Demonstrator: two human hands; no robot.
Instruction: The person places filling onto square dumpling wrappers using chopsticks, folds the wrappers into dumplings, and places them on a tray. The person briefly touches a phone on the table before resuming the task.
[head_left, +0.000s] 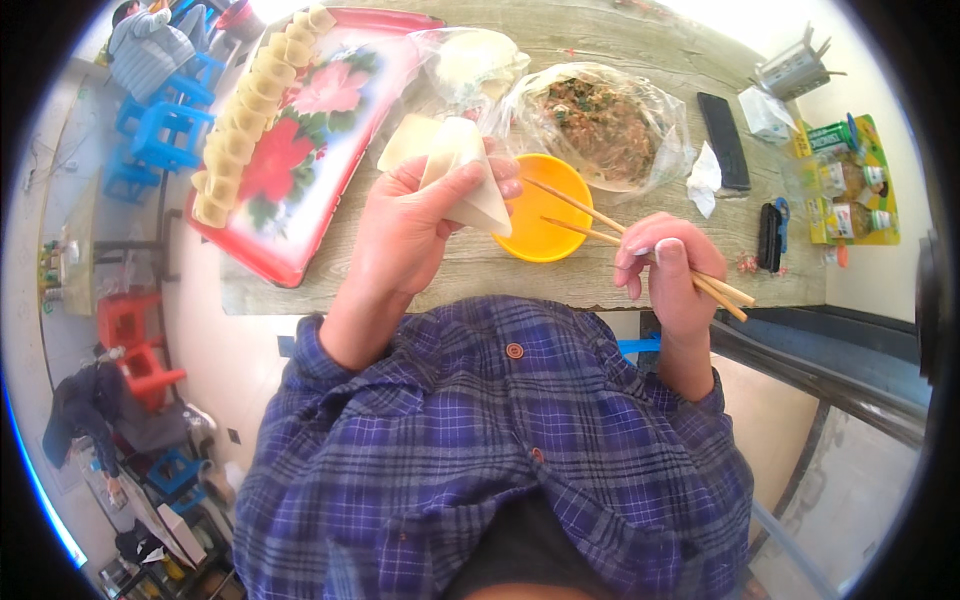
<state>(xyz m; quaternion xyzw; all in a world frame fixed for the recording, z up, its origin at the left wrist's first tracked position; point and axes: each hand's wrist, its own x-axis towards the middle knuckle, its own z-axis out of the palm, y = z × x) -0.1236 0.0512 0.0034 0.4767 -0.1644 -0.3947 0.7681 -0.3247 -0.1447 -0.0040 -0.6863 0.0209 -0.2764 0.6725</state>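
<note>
In my left hand (405, 225) are thin dough wrappers. One wrapper (472, 176) is folded over between thumb and fingers; the pale flat dough (405, 139) sticks out beyond the hand's far side. My right hand (679, 270) grips a pair of wooden chopsticks (581, 208), their tips pointing left above a yellow bowl (551, 244). The bowl sits between both hands, its contents not clear. Behind it, minced filling with green bits (592, 135) lies in an open clear plastic bag (671, 112). More pale dough (480, 60) rests in another clear bag.
A red-rimmed floral tray (244, 262) at left carries a row of folded dumplings (247, 112). Rightward on the wooden table (465, 289) are a phone (724, 142), crumpled tissue (703, 180), a utensil holder (791, 71) and condiment jars (847, 180). Stools (169, 139) and two people appear at left.
</note>
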